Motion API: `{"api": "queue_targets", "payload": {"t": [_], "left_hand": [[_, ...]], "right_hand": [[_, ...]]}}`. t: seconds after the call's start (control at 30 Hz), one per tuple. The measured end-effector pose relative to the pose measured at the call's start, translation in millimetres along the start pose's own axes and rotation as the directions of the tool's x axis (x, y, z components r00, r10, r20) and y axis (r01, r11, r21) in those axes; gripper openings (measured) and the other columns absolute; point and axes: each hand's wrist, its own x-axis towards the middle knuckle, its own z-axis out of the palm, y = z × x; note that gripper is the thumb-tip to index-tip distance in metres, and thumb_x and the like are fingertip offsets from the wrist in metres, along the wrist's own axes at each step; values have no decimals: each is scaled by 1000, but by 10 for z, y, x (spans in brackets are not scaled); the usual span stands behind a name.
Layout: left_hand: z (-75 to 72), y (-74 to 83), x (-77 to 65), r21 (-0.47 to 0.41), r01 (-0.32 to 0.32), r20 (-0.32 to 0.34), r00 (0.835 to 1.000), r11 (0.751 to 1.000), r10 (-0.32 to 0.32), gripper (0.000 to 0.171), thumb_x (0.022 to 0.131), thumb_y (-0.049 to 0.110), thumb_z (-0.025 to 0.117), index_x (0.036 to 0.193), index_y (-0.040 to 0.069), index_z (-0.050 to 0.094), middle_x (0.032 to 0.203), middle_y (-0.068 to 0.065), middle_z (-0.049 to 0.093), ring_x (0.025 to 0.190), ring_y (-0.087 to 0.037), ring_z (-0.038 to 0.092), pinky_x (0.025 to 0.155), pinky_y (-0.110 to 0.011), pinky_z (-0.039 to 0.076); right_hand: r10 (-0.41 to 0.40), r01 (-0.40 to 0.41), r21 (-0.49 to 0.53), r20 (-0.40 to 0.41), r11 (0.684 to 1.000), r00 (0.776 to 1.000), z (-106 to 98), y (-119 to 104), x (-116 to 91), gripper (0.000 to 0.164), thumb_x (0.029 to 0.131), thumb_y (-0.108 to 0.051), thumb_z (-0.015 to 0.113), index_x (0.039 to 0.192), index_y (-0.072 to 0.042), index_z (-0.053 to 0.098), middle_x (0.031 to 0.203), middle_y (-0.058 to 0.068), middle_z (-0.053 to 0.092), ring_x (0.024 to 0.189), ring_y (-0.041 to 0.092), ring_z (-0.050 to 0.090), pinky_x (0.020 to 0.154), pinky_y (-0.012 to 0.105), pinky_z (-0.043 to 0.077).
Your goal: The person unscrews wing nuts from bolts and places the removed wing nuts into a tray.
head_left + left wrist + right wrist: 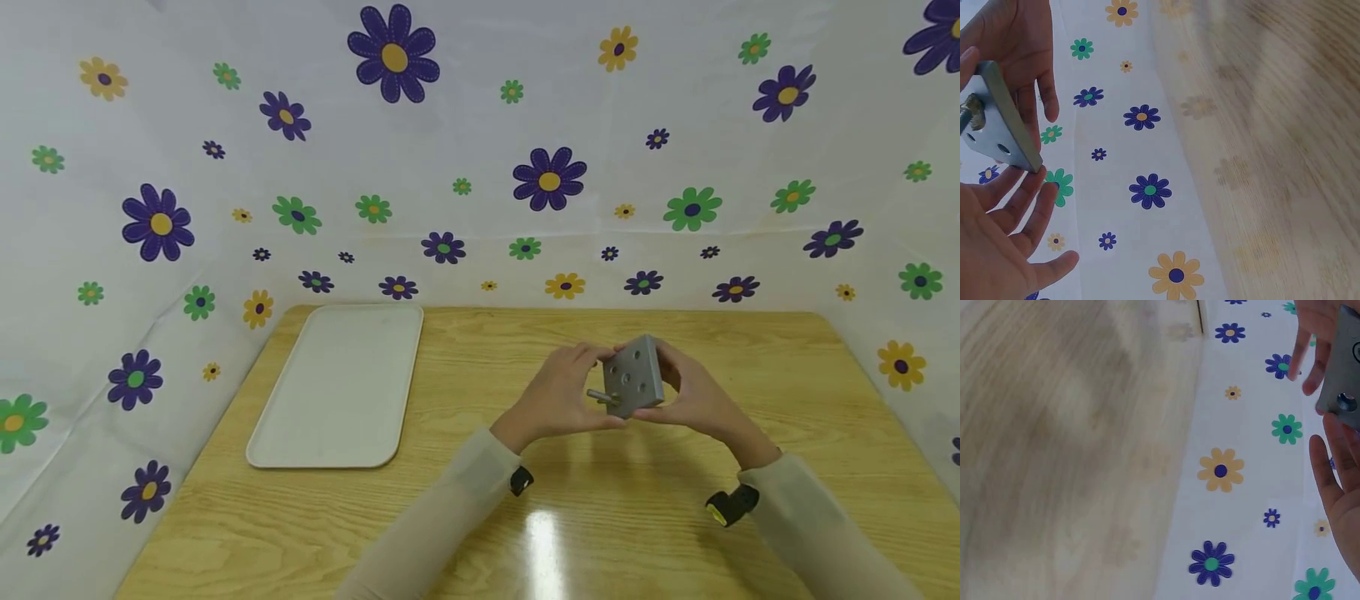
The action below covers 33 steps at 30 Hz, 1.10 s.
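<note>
A square grey metal block (630, 375) with several round holes is held up above the table, tilted, by both hands. My left hand (558, 392) grips its left side, fingers at the top and thumb at the lower edge. On the other side my right hand (693, 396) grips the block between thumb and fingers. A thin metal pin or bolt (600, 396) sticks out of the holed face near the lower left corner. Its brassy base shows in the left wrist view. The right wrist view shows the other face of the block (1335, 375), partly cut off.
A white rectangular tray (330, 392) lies at the left on the wood-grain table (480, 492). White cloth (480, 133) printed with flowers hangs behind and at both sides. Each wrist wears a dark strapped device.
</note>
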Motion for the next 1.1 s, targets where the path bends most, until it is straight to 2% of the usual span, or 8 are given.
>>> {"api": "queue_targets", "payload": {"t": [0.07, 0.13, 0.27, 0.33, 0.53, 0.73, 0.97, 1.1], "left_hand": [[-7, -5, -28, -30, 17, 28, 999, 999, -16, 86, 73, 54, 73, 141, 14, 38, 133, 0, 50, 116, -16, 50, 104, -36, 40], [-14, -14, -69, -58, 34, 48, 998, 998, -31, 87, 74, 54, 72, 143, 16, 35, 136, 0, 48, 119, -16, 49, 104, -36, 41], [-52, -36, -162, -92, 39, 32, 999, 995, -36, 86, 76, 55, 70, 145, 19, 32, 136, 1, 48, 120, -17, 49, 102, -37, 43], [-83, -46, -207, -100, 34, 9, 999, 994, -34, 86, 77, 54, 69, 145, 19, 32, 135, 0, 48, 119, -17, 50, 100, -37, 44], [-186, -69, -313, -103, 1, -63, 998, 995, -7, 80, 78, 50, 71, 143, 18, 36, 132, 1, 50, 114, -15, 51, 97, -34, 46], [-280, -18, -301, -141, -96, -138, 987, 985, 76, 81, 74, 42, 77, 141, 15, 40, 133, -1, 51, 119, -18, 50, 100, -35, 43], [-319, 66, -188, -6, -177, -187, 967, 984, 173, 85, 62, 53, 81, 131, 13, 50, 125, 1, 56, 115, -14, 50, 103, -32, 40], [-321, 86, -147, 70, -196, -229, 951, 978, 207, 82, 60, 56, 81, 124, 12, 55, 118, 2, 58, 107, -12, 52, 102, -31, 39]], "right_hand": [[-9, 9, -104, -4, 995, 1000, -11, -48, 14, 79, 67, -2, 81, 134, 4, 40, 125, 13, 54, 109, -9, 48, 92, 10, 43], [-21, 20, -199, -2, 980, 1000, -21, -110, 31, 80, 65, -8, 83, 133, 2, 43, 123, 15, 56, 109, -5, 50, 92, 18, 47], [-33, 34, -343, 9, 939, 999, -33, -239, 63, 81, 62, -19, 87, 129, 1, 47, 118, 12, 60, 105, 15, 56, 87, 42, 51], [-20, 24, -380, 14, 925, 1000, -33, -293, 74, 82, 61, -24, 88, 128, 0, 47, 117, 11, 61, 103, 21, 57, 87, 48, 49], [42, -29, -420, 23, 907, 999, 16, -400, 74, 86, 60, -34, 88, 128, -2, 48, 120, 10, 58, 107, 28, 55, 91, 54, 45], [34, -10, -463, 42, 886, 999, 90, -415, 60, 88, 58, -37, 88, 127, 0, 49, 122, 14, 57, 112, 33, 53, 91, 55, 45], [-44, 65, -470, 56, 880, 998, 141, -426, 60, 88, 57, -39, 88, 128, -2, 50, 121, 13, 58, 113, 31, 53, 91, 53, 46], [-84, 102, -515, 58, 851, 995, 125, -435, 69, 90, 58, -43, 87, 129, -4, 49, 122, 12, 58, 113, 30, 53, 91, 53, 46]]}}
